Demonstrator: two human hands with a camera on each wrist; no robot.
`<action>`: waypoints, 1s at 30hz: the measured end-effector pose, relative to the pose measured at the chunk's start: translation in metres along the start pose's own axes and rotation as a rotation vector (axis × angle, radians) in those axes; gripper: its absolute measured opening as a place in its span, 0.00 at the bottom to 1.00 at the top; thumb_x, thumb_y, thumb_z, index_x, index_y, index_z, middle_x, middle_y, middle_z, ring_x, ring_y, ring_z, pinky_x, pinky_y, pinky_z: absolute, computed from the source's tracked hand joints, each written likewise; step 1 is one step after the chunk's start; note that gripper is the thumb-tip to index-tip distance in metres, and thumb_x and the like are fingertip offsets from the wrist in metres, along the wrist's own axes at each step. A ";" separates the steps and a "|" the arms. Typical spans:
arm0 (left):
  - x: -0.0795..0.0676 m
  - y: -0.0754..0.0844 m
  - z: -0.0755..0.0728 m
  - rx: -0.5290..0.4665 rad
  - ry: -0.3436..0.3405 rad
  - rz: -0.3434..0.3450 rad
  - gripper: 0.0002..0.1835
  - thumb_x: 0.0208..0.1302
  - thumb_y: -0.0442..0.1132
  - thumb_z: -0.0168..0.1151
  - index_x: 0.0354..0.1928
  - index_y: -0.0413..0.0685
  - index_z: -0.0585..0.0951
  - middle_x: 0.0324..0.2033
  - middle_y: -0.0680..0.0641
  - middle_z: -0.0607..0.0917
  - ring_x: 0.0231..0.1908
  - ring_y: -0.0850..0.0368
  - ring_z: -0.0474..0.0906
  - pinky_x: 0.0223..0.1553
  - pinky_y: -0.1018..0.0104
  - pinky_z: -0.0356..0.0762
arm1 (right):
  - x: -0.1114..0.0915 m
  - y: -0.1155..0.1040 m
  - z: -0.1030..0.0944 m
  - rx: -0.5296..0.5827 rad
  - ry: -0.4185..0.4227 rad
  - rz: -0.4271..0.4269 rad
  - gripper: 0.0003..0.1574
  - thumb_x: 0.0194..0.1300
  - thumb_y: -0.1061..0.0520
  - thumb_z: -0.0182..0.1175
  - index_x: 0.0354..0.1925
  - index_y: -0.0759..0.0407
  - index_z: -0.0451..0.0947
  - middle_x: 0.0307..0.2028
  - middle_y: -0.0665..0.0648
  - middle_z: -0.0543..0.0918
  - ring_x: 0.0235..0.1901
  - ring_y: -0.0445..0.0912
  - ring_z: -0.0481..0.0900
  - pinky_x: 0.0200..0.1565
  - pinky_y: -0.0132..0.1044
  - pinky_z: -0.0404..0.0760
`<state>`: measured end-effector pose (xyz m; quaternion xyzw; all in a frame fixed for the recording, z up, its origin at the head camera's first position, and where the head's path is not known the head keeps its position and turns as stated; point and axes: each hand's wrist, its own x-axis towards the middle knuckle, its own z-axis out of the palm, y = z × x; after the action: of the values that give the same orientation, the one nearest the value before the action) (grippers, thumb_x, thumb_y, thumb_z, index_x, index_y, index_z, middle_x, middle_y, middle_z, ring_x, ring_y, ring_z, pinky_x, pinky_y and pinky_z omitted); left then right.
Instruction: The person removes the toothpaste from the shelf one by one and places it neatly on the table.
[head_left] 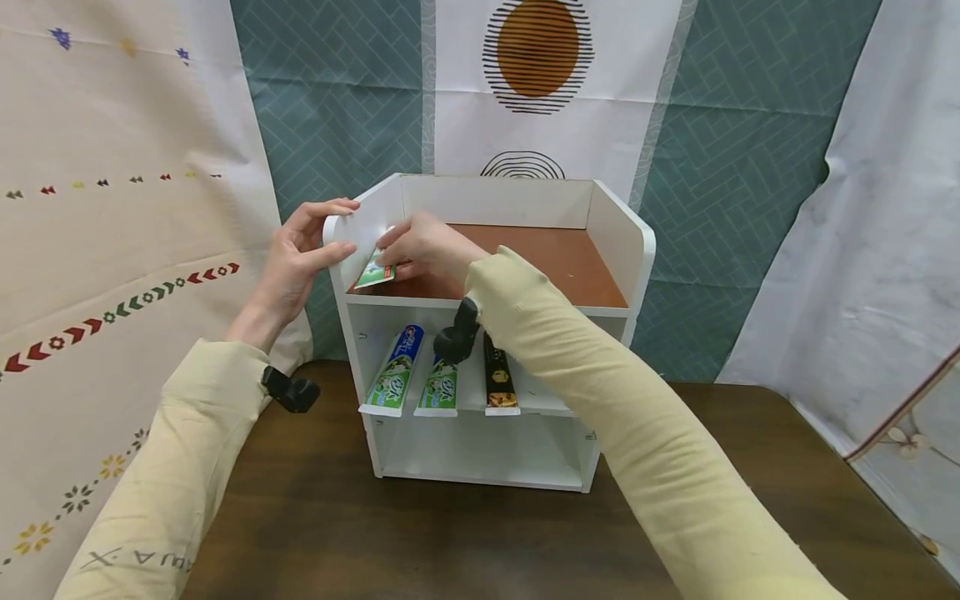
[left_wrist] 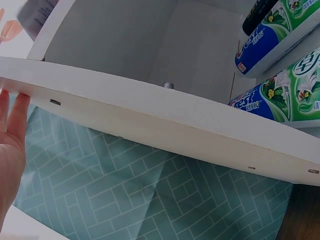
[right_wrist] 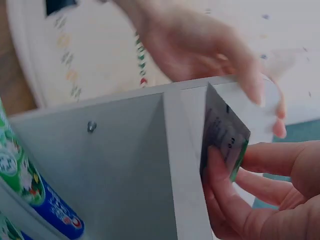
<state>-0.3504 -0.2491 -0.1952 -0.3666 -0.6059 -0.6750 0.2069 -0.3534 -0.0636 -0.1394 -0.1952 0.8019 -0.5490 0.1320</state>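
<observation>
My right hand (head_left: 431,248) pinches a small flat green-and-white packet (head_left: 375,273) over the brown top shelf of a white shelf unit (head_left: 495,200), close to its left wall. In the right wrist view the packet's printed grey back (right_wrist: 223,130) shows between thumb and fingers. The left hand (head_left: 288,258) holds the upper front edge of the unit's left side panel (left_wrist: 150,117), thumb inside and fingers outside. Below, on the middle shelf, lie two blue-and-green toothpaste tubes (head_left: 397,371) and a black-and-gold tube (head_left: 498,379), the second green one partly covered by the right wrist camera.
The unit stands on a dark wooden table (head_left: 330,508), its lowest compartment (head_left: 480,450) under the tubes. Behind it hangs a teal patterned cloth (head_left: 337,108), with pale printed cloths at left and right. The right forearm (head_left: 600,392) crosses in front of the unit's right side.
</observation>
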 end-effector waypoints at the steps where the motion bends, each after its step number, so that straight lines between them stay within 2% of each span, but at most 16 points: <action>1: 0.000 0.000 0.001 0.002 0.001 -0.002 0.19 0.54 0.21 0.58 0.47 0.44 0.78 0.55 0.41 0.69 0.58 0.50 0.59 0.48 0.65 0.67 | -0.001 0.002 -0.003 0.049 -0.004 -0.004 0.20 0.58 0.68 0.58 0.51 0.70 0.73 0.41 0.60 0.75 0.31 0.48 0.74 0.36 0.34 0.77; 8: 0.002 -0.002 0.003 -0.001 0.007 -0.002 0.18 0.54 0.22 0.58 0.47 0.44 0.78 0.55 0.41 0.70 0.57 0.48 0.60 0.47 0.63 0.67 | -0.013 0.010 -0.025 0.432 -0.022 0.017 0.20 0.60 0.70 0.55 0.52 0.70 0.73 0.45 0.60 0.75 0.37 0.50 0.73 0.48 0.41 0.72; 13: 0.001 -0.003 0.002 0.008 0.006 0.001 0.18 0.54 0.22 0.58 0.47 0.42 0.78 0.55 0.41 0.69 0.57 0.48 0.60 0.48 0.64 0.67 | -0.029 0.012 -0.045 0.554 -0.016 -0.018 0.23 0.60 0.70 0.55 0.55 0.66 0.72 0.48 0.62 0.74 0.39 0.50 0.75 0.51 0.42 0.68; 23: 0.002 -0.001 0.002 -0.026 -0.007 -0.002 0.19 0.53 0.20 0.57 0.48 0.41 0.77 0.55 0.40 0.69 0.57 0.47 0.60 0.47 0.65 0.68 | -0.057 0.013 -0.088 0.490 0.055 -0.031 0.26 0.60 0.73 0.54 0.57 0.65 0.70 0.52 0.62 0.71 0.42 0.50 0.75 0.44 0.37 0.74; 30: 0.001 0.000 0.002 -0.045 -0.006 -0.014 0.19 0.53 0.19 0.57 0.47 0.40 0.77 0.55 0.40 0.69 0.58 0.48 0.59 0.48 0.67 0.68 | -0.084 0.013 -0.115 0.431 0.057 -0.013 0.27 0.60 0.73 0.53 0.58 0.64 0.69 0.55 0.61 0.67 0.43 0.52 0.73 0.44 0.37 0.74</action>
<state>-0.3504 -0.2467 -0.1944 -0.3692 -0.5938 -0.6887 0.1920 -0.3299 0.0748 -0.1104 -0.1519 0.6682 -0.7138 0.1445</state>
